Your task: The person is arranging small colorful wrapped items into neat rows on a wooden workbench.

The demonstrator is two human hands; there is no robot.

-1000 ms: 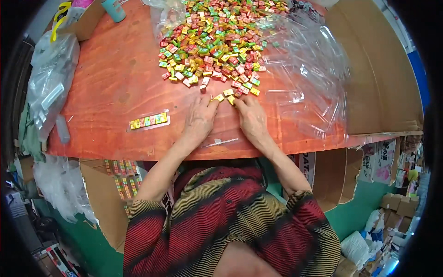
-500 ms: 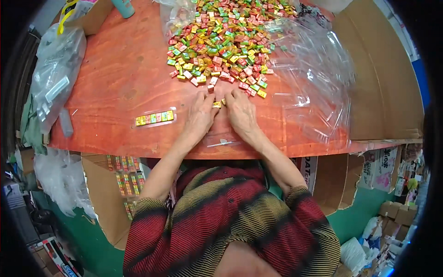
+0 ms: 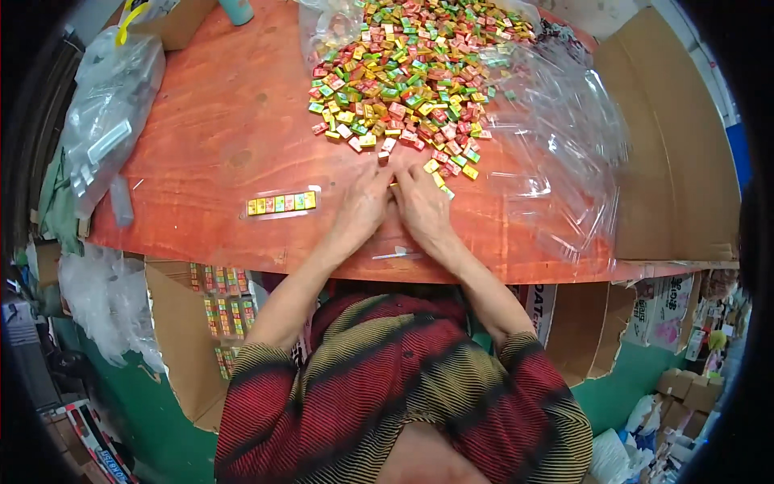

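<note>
Just in front of the heap my two hands meet, fingers curled down. My left hand [image 3: 364,203] and my right hand [image 3: 423,206] pinch small boxes between them; only a yellow sliver of one small box [image 3: 394,185] shows, the rest being hidden by the fingers. A red box [image 3: 383,158] stands at my left fingertips. Beyond lies a big heap of tiny red, yellow and green boxes [image 3: 403,89]. To the left, a clear plastic tray [image 3: 276,214] holds one row of several boxes. A clear plastic strip [image 3: 397,253] lies between my wrists and the table edge.
Clear plastic trays [image 3: 556,153] pile up at the right, beside an upright cardboard sheet [image 3: 665,137]. A plastic bag [image 3: 117,113] with trays sits at the left edge. Below the red table [image 3: 218,121], an open carton [image 3: 181,339] holds filled rows; another carton [image 3: 580,323] stands right.
My hands have drawn together, closing over the small boxes that showed between them. Some boxes at the heap's front right edge now lie nearer my right hand. The whole view has shifted slightly.
</note>
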